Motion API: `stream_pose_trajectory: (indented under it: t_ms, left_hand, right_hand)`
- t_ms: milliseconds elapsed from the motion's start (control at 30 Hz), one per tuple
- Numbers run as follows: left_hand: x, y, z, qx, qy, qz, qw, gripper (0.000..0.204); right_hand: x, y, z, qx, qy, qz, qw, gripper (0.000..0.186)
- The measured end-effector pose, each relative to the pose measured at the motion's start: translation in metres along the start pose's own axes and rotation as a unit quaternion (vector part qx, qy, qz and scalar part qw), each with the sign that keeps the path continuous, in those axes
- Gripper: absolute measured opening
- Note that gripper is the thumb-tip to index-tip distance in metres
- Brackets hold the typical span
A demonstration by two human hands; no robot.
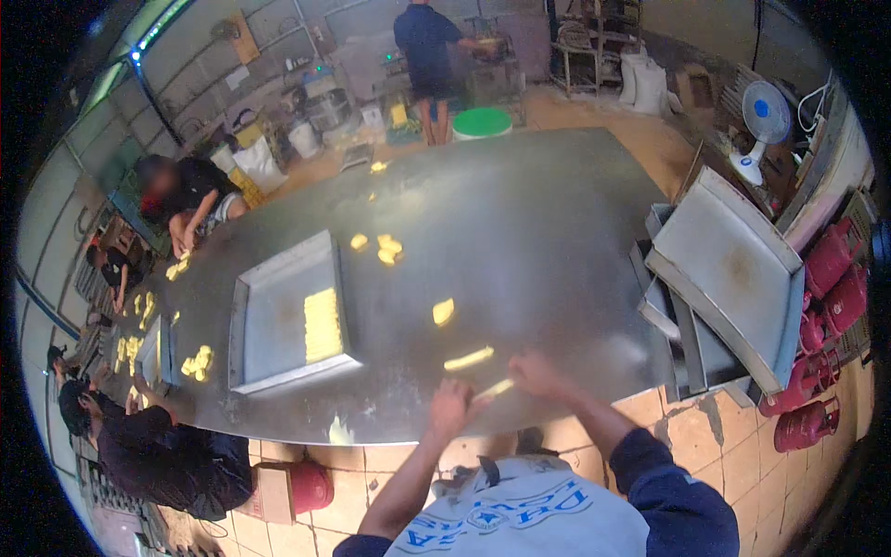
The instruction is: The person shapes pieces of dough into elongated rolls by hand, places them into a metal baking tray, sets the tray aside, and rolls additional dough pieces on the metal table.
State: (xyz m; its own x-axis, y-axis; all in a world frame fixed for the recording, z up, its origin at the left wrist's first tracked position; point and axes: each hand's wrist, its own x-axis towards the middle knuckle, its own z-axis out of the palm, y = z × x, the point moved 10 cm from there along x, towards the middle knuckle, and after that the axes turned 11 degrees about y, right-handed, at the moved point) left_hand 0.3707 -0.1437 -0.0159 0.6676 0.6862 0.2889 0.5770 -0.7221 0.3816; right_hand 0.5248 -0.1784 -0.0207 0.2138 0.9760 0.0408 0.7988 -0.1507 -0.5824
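Dough strip (495, 389), yellow and slender, lies between the worker's two hands near the close edge of the metal table (557, 232). Its long axis runs obliquely, from the left hand (451, 407) at the nearer end to the right hand (538, 375) at the farther end, so that neither hand is closer: each meets one end, and only the middle length shows. Fingers of both hands appear bent over these ends; whether they pinch the strip or merely press on it cannot be told at this scale. A second strip (469, 359) lies just beyond, roughly parallel to the first and apart from both hands; its middle is ahead of the left hand, while its right end points toward the right hand. Farther out, in nearly the same direction, rests a yellow lump (444, 311), with a small cluster of pieces (390, 248) beyond it and to the left. To the left of the hands stands a shallow rectangular tray (238, 325), in which a close-set row of yellow strips (323, 325) occupies the right side, along the wall nearer the worker's hands.
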Motion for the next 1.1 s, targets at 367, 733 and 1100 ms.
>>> stream_pose_trajectory:
  t_ms: [367, 733, 1100]
  left_hand:
    - [0.014, -0.026, 0.004, -0.059, -0.062, -0.046, 0.995, 0.027]
    - [0.046, -0.066, 0.001, -0.096, -0.036, -0.141, 0.985, 0.032]
    - [0.028, -0.051, 0.000, -0.156, -0.014, -0.070, 0.985, 0.024]
  right_hand:
    - [0.012, -0.018, 0.011, 0.051, -0.071, -0.091, 0.992, 0.022]
    - [0.060, -0.023, 0.017, 0.086, 0.046, -0.030, 0.995, 0.025]
    - [0.016, -0.006, -0.009, 0.079, 0.125, -0.046, 0.988, 0.016]
